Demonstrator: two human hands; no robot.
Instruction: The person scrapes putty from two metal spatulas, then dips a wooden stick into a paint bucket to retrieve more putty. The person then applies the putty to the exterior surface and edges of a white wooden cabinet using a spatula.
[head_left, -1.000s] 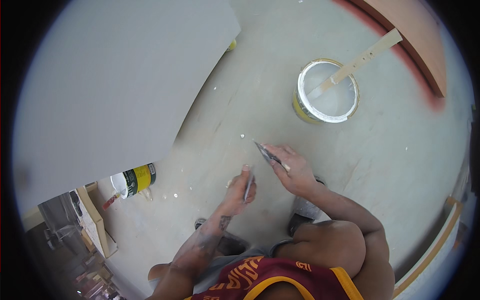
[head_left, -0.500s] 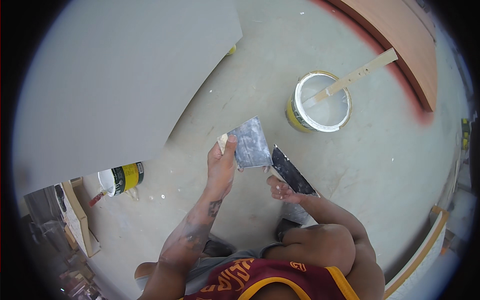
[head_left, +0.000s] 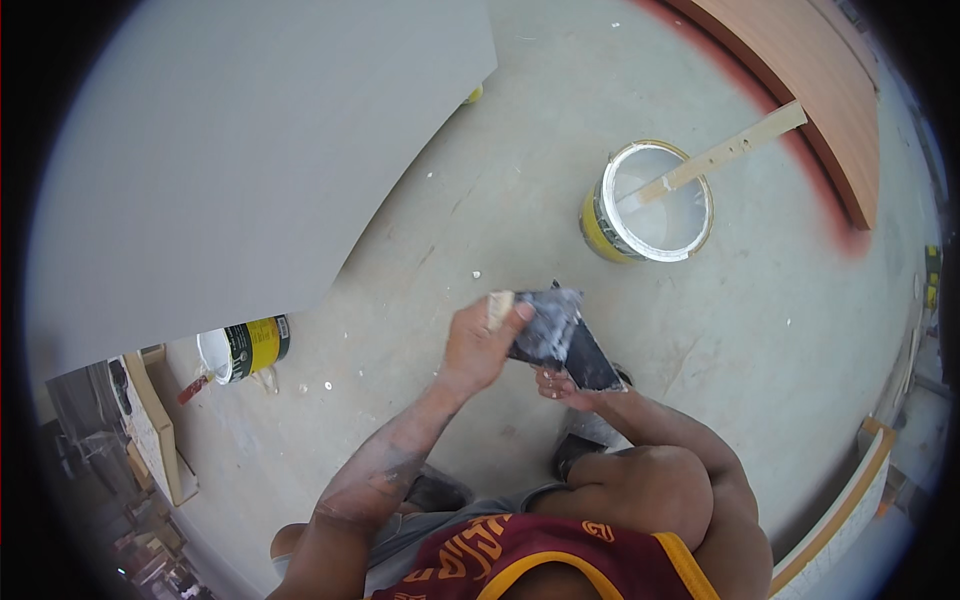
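Note:
In front of my knees, my left hand (head_left: 472, 348) is closed around a putty knife (head_left: 553, 328) with a pale handle and a wide metal blade smeared with white. My right hand (head_left: 562, 386) grips a second putty knife (head_left: 600, 362), whose broad dark blade slants down to the right. The left blade overlaps the upper part of the right one; whether they press together I cannot tell. My right fingers are partly hidden behind the blades.
Beyond my hands stands an open yellow-and-dark bucket (head_left: 590, 228) of whitish stuff, a wooden stick (head_left: 740, 148) leaning in it. A big grey panel (head_left: 230, 160) fills the upper left. Below it lies a paint can (head_left: 262, 345) beside a red-handled brush (head_left: 194, 389). A brown board (head_left: 800, 70) lies upper right.
My left hand has moved right and slightly down, bringing its putty knife over the other blade. My right hand stays nearly in place, still gripping its own.

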